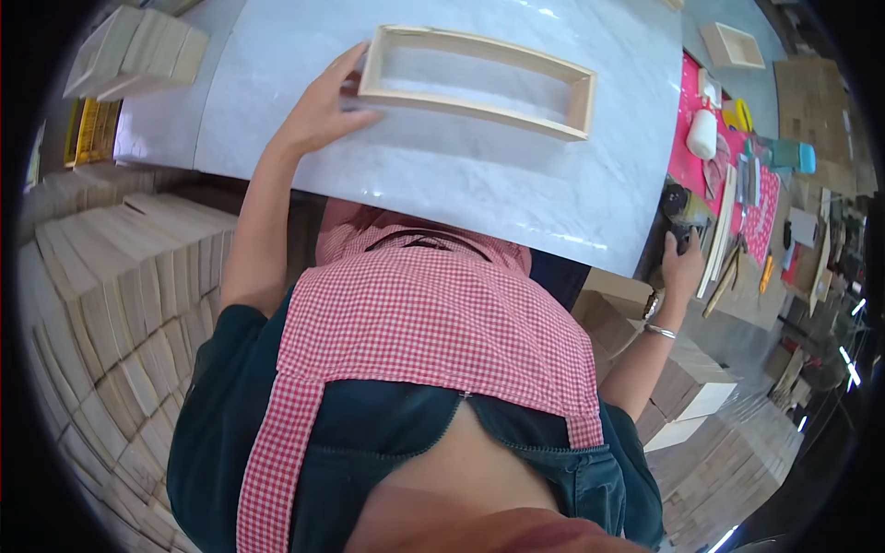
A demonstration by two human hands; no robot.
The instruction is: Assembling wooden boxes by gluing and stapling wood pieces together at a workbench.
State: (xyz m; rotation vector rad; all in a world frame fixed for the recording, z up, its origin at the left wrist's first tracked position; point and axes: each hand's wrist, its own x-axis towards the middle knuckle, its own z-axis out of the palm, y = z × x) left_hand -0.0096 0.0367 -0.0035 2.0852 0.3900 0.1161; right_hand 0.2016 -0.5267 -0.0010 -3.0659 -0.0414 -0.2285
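Observation:
A long, shallow rectangular frame of pale wood (475, 111) lies on the white marble-patterned tabletop (442, 184), the tabletop showing through its middle. At the frame's left end is my left hand (318, 109), fingers spread and thumb apart. I cannot tell whether its fingertips touch the wood. Over at the table's right edge, my right hand (680, 265) has its fingers closed round the near end of a dark hand tool (684, 217) with a rounded black part. What kind of tool it is does not show clearly.
Wooden boxes (138, 55) are stacked at the far left, and many more wooden pieces (120, 295) are piled left of me. To the right, a white bottle (702, 135), wood strips (724, 230) and a teal container (793, 157) crowd a side surface. Another small wooden box (733, 46) stands beyond.

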